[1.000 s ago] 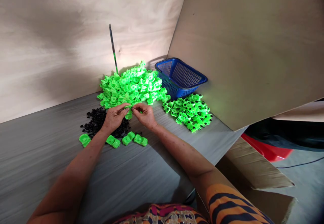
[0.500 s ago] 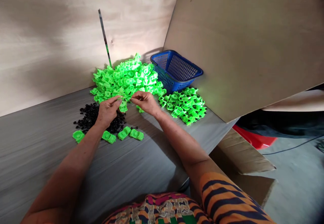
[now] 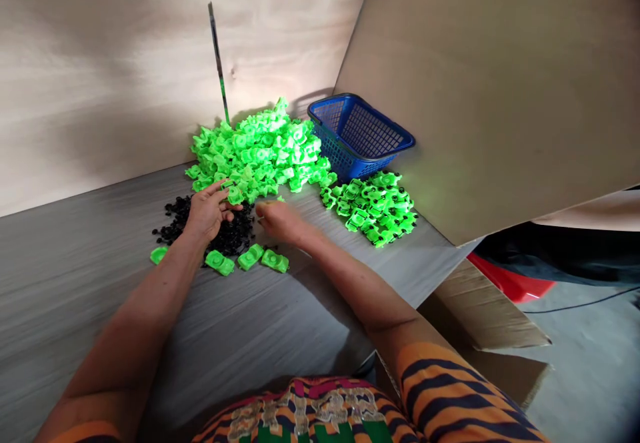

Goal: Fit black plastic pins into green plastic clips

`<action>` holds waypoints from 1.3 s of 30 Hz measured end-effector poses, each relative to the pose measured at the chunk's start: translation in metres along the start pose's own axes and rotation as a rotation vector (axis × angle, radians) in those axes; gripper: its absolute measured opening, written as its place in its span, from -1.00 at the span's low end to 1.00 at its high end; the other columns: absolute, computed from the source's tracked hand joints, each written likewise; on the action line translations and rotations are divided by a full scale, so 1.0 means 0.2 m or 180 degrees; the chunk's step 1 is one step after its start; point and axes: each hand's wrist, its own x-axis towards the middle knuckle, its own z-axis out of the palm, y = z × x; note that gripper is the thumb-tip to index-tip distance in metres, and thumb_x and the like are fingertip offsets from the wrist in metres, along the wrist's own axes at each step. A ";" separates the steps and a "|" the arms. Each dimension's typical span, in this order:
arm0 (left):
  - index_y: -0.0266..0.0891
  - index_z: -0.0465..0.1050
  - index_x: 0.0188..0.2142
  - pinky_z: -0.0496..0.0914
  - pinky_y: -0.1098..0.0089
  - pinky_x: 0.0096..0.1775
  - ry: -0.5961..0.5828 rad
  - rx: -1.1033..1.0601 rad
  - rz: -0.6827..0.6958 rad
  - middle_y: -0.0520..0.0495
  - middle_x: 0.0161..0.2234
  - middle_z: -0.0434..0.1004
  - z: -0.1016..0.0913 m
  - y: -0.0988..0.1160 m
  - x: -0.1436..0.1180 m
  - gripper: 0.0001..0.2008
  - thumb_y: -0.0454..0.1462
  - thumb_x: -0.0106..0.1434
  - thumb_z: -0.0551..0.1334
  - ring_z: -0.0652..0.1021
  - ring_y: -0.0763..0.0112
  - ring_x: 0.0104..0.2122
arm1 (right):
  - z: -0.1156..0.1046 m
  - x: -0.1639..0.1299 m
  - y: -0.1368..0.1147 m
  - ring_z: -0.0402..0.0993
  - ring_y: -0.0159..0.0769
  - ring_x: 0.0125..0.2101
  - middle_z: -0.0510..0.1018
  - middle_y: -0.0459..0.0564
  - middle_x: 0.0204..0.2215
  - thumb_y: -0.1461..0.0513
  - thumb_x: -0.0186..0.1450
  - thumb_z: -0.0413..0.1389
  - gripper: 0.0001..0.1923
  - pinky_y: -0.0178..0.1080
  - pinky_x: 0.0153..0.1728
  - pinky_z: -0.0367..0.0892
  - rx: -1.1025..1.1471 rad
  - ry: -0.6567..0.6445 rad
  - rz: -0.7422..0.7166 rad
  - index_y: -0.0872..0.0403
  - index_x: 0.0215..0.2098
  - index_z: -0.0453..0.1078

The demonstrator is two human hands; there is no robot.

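- On a grey workbench [image 3: 90,296] set against pale plywood walls, a person's two bare hands work at the edge of a heap of small parts.
- Left hand [image 3: 206,211] — fingers curled around a green plastic piece [image 3: 234,194], gripping it at the near edge of the big green pile [image 3: 260,153].
- That hand rests over a scatter of small black parts [image 3: 227,233], which spreads across the bench just below the green pile.
- Right hand [image 3: 277,219] — blurred and low over the bench, just beside the black parts; whether its fingers pinch anything cannot be told.
- Four loose green pieces [image 3: 247,257] lie in a rough row on the bench, just in front of both hands.
- To the right, a second, smaller pile of green pieces with black fittings [image 3: 373,209] sits near a blue plastic basket [image 3: 363,137], which stands in the corner against a leaning board.
- A thin dark rod [image 3: 219,63] stands upright behind the big pile, against the wall.
- Striped orange sleeves show at the bottom of the frame.
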 end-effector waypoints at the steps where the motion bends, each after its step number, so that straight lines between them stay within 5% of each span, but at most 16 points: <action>1: -0.35 0.43 0.03 0.21 0.55 -0.69 0.0000 0.0003 0.0008 0.01 -0.49 0.56 0.00 0.00 0.00 -0.53 -0.37 0.08 0.31 0.55 0.41 -0.65 | 0.03 0.01 -0.03 0.54 -0.16 -0.14 0.64 0.15 -0.12 0.34 0.41 0.00 -0.73 -0.25 -0.24 0.27 0.0042 -0.0009 -0.0048 0.10 -0.03 0.49; 14: -0.39 0.41 0.16 0.32 0.52 -0.68 -0.0240 0.0135 0.0076 -0.06 -0.43 0.60 0.01 -0.03 -0.01 -0.42 -0.38 0.11 0.25 0.59 0.37 -0.60 | 0.18 0.06 -0.05 0.53 -0.15 -0.16 0.58 0.19 -0.05 0.34 0.40 -0.06 -0.68 -0.21 -0.19 0.32 0.0181 0.0173 0.0164 0.14 0.01 0.46; 23: -0.33 0.51 0.07 0.29 0.53 -0.69 -0.0350 0.0150 0.0234 0.01 -0.46 0.55 -0.01 -0.02 0.00 -0.47 -0.33 0.05 0.32 0.56 0.41 -0.60 | 0.18 0.12 0.13 0.26 -0.42 -0.48 0.37 -0.19 -0.55 0.40 0.11 0.05 -0.87 -0.35 -0.39 0.16 0.2211 0.1422 -0.0100 0.05 -0.47 0.33; 31: -0.30 0.54 0.06 0.22 0.55 -0.68 -0.0491 0.0371 0.0267 0.03 -0.51 0.51 0.00 -0.04 -0.01 -0.47 -0.28 0.04 0.33 0.56 0.40 -0.58 | 0.18 0.13 0.11 0.36 -0.42 -0.46 0.44 -0.18 -0.50 0.26 0.10 0.13 -0.93 -0.35 -0.38 0.29 0.3530 0.1361 -0.0325 0.04 -0.41 0.34; 39: -0.29 0.56 0.05 0.23 0.56 -0.68 -0.0489 0.0386 0.0321 0.07 -0.54 0.44 0.01 -0.06 -0.01 -0.47 -0.28 0.04 0.34 0.55 0.42 -0.59 | 0.22 0.12 0.08 0.40 -0.36 -0.38 0.49 -0.11 -0.42 0.26 0.19 0.14 -0.97 -0.30 -0.30 0.33 0.3100 0.1629 -0.0404 0.05 -0.36 0.41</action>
